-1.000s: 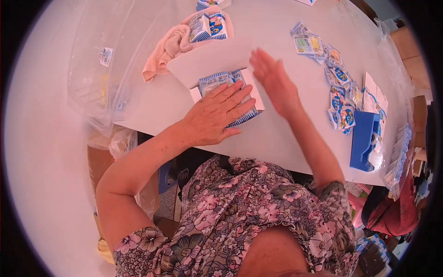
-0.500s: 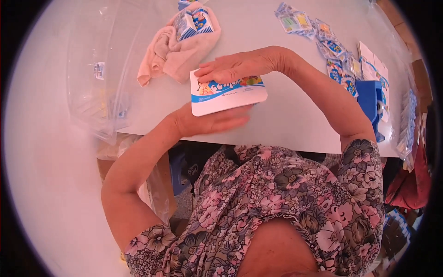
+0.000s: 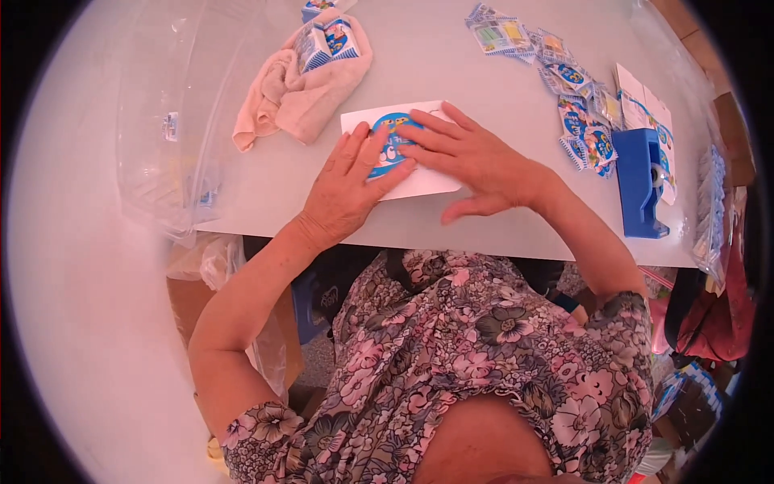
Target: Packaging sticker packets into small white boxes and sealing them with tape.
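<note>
A white card or flat pack point(image 3: 411, 184) with a round blue printed patch lies on the table near its front edge. My left hand point(image 3: 345, 181) rests on the card's left part, fingers spread over the print. From the right, my right hand point(image 3: 488, 161) lies across the card, its fingers stretched out and pointing left, the thumb apart and toward me. Both hands are open and press or rest on the card without gripping it. Their fingers hide part of the print.
A pink cloth point(image 3: 310, 101) with small blue-and-white packets point(image 3: 326, 44) lies at the back left. Several sachets point(image 3: 572, 77) trail along the right, beside a blue tape dispenser point(image 3: 637, 185) and white printed cards point(image 3: 645, 105). A clear plastic bag point(image 3: 161, 121) stands at left.
Half a second ago the card was held between my hands, right on top and left beneath. Now a different printed face shows and both hands lie on top of it.
</note>
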Demonstrator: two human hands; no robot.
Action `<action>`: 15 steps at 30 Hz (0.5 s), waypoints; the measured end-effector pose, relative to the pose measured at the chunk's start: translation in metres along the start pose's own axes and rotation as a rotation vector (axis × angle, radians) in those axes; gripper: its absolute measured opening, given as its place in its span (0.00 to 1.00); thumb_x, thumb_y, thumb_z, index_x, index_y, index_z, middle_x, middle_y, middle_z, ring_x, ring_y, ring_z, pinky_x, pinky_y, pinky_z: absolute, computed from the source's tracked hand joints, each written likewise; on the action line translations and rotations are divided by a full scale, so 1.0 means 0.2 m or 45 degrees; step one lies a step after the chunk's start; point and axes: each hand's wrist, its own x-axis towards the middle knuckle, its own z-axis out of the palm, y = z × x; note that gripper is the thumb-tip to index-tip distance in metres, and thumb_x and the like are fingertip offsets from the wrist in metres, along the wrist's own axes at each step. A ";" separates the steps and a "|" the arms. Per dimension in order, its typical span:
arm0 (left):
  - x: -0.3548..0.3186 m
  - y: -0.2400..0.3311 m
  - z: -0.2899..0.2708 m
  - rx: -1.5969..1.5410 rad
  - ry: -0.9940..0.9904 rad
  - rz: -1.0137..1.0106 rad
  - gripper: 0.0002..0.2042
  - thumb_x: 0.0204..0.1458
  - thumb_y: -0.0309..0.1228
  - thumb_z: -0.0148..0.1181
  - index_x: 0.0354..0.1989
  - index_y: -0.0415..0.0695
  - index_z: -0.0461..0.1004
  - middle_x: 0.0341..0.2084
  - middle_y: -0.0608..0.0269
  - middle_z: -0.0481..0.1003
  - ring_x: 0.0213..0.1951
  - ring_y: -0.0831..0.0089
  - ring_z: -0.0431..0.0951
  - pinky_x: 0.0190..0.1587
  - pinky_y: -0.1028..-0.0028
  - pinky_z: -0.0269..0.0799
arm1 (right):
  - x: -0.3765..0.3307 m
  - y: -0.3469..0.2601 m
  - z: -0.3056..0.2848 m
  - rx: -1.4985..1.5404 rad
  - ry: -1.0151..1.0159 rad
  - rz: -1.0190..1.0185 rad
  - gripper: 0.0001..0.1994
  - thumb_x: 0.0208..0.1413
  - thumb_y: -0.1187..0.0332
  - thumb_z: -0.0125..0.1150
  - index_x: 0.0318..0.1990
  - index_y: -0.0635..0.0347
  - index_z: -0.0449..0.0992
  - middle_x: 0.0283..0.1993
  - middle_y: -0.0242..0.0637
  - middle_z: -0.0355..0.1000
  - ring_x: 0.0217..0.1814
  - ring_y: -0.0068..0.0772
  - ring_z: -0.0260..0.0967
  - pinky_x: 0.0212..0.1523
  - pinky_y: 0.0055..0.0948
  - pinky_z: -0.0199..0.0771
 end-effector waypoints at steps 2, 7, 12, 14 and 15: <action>0.06 0.00 0.03 0.154 0.009 0.210 0.31 0.46 0.27 0.63 0.62 0.59 0.69 0.67 0.57 0.61 0.67 0.47 0.61 0.67 0.51 0.59 | -0.08 0.00 0.02 -0.022 -0.009 0.099 0.41 0.50 0.60 0.68 0.71 0.54 0.56 0.76 0.37 0.50 0.80 0.44 0.39 0.76 0.55 0.36; 0.17 -0.03 0.00 0.038 -0.066 0.278 0.27 0.48 0.33 0.64 0.61 0.57 0.71 0.67 0.61 0.63 0.68 0.49 0.61 0.67 0.50 0.60 | -0.11 0.01 0.03 -0.015 0.101 0.208 0.44 0.46 0.64 0.71 0.72 0.53 0.55 0.77 0.38 0.48 0.80 0.45 0.40 0.76 0.54 0.37; 0.18 -0.08 -0.11 -0.310 -0.160 0.166 0.27 0.48 0.36 0.67 0.60 0.48 0.71 0.66 0.60 0.65 0.68 0.54 0.62 0.67 0.54 0.61 | -0.10 -0.03 -0.04 0.128 0.138 0.276 0.40 0.50 0.64 0.69 0.71 0.53 0.57 0.77 0.39 0.48 0.80 0.45 0.41 0.76 0.50 0.40; 0.17 -0.09 -0.10 -0.303 -0.133 0.182 0.29 0.49 0.36 0.68 0.61 0.44 0.69 0.64 0.60 0.67 0.67 0.57 0.63 0.67 0.56 0.61 | -0.09 -0.04 -0.04 0.116 0.134 0.320 0.39 0.51 0.63 0.69 0.71 0.54 0.57 0.77 0.39 0.48 0.80 0.45 0.41 0.76 0.49 0.41; 0.16 -0.08 -0.09 -0.334 -0.114 0.163 0.29 0.49 0.36 0.68 0.61 0.44 0.69 0.64 0.60 0.67 0.67 0.57 0.63 0.67 0.56 0.61 | -0.08 -0.04 -0.03 0.077 0.156 0.312 0.39 0.49 0.63 0.70 0.70 0.54 0.59 0.76 0.40 0.50 0.79 0.45 0.43 0.76 0.47 0.43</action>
